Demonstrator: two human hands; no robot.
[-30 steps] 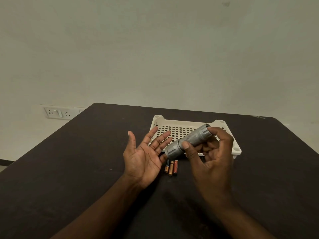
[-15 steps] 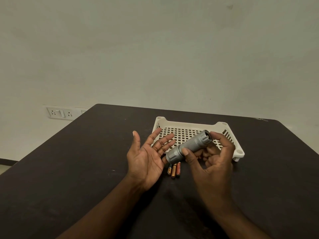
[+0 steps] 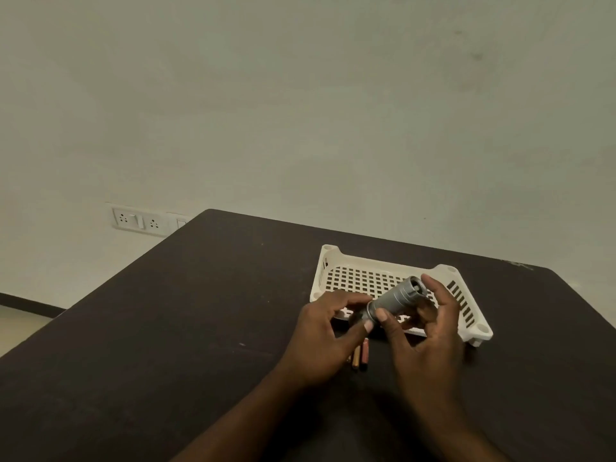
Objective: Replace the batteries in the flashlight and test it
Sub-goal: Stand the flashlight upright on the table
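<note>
From the head camera I look down at a dark table (image 3: 166, 345); both of my hands are raised just above it, in front of a white slotted tray (image 3: 350, 278). The flashlight (image 3: 395, 300), a short grey metal cylinder, is held between them over the tray's near edge; my right hand (image 3: 423, 331) is curled round its body with the thumb across the barrel; my left hand (image 3: 325, 331) pinches the lower, nearer end. Its long axis runs diagonally; one end points up, away and to my right. I judge it rigid, fairly light and smooth; the ribbed rings near each end look the best places to grip for twisting. Several batteries (image 3: 360, 355) lie on the table beneath my hands.
</note>
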